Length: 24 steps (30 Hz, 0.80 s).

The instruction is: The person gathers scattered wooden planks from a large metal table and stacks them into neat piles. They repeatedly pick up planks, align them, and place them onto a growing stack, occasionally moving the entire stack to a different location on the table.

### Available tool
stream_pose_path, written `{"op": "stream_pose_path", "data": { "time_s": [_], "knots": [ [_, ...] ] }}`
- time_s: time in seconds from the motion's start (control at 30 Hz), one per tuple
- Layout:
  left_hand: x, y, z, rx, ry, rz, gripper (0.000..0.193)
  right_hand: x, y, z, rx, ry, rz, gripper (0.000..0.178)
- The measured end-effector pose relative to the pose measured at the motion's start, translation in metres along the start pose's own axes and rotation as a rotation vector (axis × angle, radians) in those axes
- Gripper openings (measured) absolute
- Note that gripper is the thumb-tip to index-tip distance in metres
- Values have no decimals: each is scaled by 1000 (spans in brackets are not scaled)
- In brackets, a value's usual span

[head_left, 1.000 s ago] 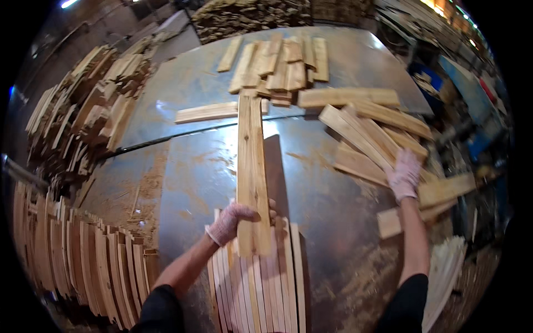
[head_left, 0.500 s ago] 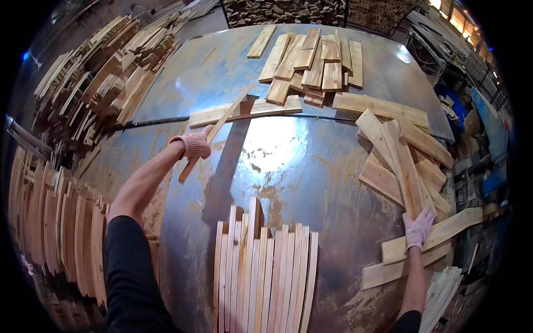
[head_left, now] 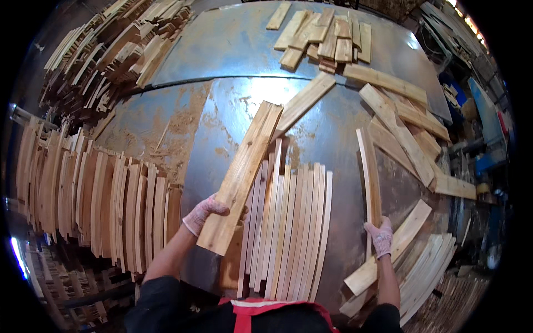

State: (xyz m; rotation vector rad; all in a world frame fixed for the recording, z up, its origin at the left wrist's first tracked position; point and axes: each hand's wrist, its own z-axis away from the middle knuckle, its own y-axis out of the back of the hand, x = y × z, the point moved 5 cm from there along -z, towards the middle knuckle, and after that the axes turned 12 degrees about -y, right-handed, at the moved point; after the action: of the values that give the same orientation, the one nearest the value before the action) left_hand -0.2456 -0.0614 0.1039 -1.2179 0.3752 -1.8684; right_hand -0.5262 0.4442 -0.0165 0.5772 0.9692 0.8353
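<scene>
In my gloved left hand (head_left: 208, 213), closed around its near end, a wooden board (head_left: 244, 172) slants up and away, broad face showing. It partly covers the left side of a row of boards stood on edge (head_left: 297, 222) near my body. My gloved right hand (head_left: 380, 236) grips the near end of another board (head_left: 368, 177), turned narrow side up, just right of that row. Behind the left board, a loose board (head_left: 308, 102) lies aslant on the metal table (head_left: 233, 114). Both hands wear pale pinkish knit gloves.
Loose boards (head_left: 397, 133) lie crossed at the right, with more (head_left: 388, 247) beside my right forearm. Several short boards (head_left: 327, 36) cover the table's far part. Stacked boards line the left, near (head_left: 100, 200) and far (head_left: 105, 55). Sawdust (head_left: 180, 119) is spread on the table.
My left hand has come nearer and right, its board now broad face up. My right hand has shifted left, bringing a board off the right pile. The loose crosswise board now lies aslant.
</scene>
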Motion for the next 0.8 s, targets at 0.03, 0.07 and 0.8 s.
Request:
{"op": "stream_pose_path", "data": {
  "time_s": [0.03,0.07,0.8],
  "knots": [
    [-16,1,6,1,-15,-1,77,9,-10,11,-88,-24,-153,80],
    [-28,0,9,-40,-16,18,77,15,-18,19,-93,-43,-199,73],
    [250,-34,-309,15,-868,-1164,84,45,-31,156,370,-107,337,91]
  ]
}}
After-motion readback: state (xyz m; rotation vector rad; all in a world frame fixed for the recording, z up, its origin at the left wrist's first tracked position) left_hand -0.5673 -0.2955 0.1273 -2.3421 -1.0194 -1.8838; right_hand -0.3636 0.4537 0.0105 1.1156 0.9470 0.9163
